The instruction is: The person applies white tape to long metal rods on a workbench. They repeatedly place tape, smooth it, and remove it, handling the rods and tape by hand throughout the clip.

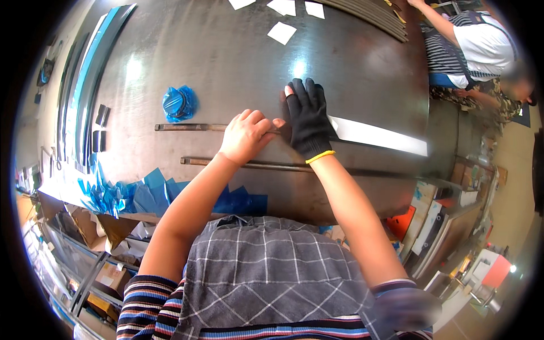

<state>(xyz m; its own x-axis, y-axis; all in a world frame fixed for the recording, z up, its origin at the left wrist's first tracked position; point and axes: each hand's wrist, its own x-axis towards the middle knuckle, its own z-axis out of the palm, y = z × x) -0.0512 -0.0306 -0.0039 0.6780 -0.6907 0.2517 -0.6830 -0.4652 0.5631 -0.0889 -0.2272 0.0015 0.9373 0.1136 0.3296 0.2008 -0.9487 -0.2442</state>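
Observation:
My bare left hand (247,135) has its fingers curled closed over a narrow brown metal bar (190,127), whose left end sticks out past the hand. My right hand (307,119), in a black knit glove with a yellow cuff and an uncovered thumb or fingertip, lies with fingers stretched out just to the right. From beside its wrist a long white strip (385,136) with a dark lower edge runs rightward. What lies under the right palm is hidden. A second long dark bar (266,165) passes beneath both forearms, nearer to me.
A dark metal-topped table (226,68) spans the view. On it are a blue plastic-wrapped roll (179,104), small black pieces (99,141), white paper squares (281,33), long strips (96,73) and stacked bars (368,17). Blue film (153,192) lines the near edge. Another person (481,45) stands far right.

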